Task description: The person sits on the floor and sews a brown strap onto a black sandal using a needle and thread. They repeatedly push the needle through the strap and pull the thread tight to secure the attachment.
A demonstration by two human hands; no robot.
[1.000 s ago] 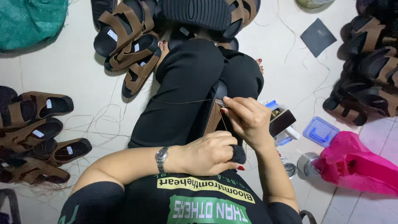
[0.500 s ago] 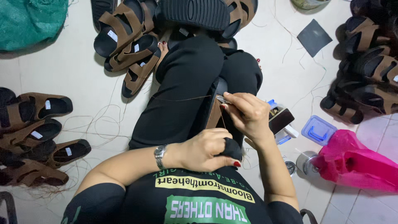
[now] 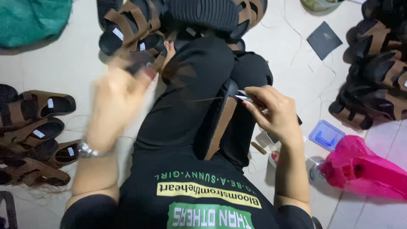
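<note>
Surface: pale tiled floor (image 3: 296, 63) | brown strap sandals (image 3: 38, 127) left (in rows) | dark sandal pile (image 3: 377, 76) right | pink plastic bag (image 3: 364, 169) | blue-lidded box (image 3: 326, 135) | teal bag (image 3: 34, 19)

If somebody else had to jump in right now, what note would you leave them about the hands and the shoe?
Left hand: raised out to the left, blurred, pulling a thin thread taut.
Right hand: pinching a small metal tool at the sandal edge; grip closed.
Sandal: on the lap, brown strap facing up.
More sandals lie on the floor at left.
Done: a stitch looks pulled through.
Left: cannot tell how much stitching remains.
</note>
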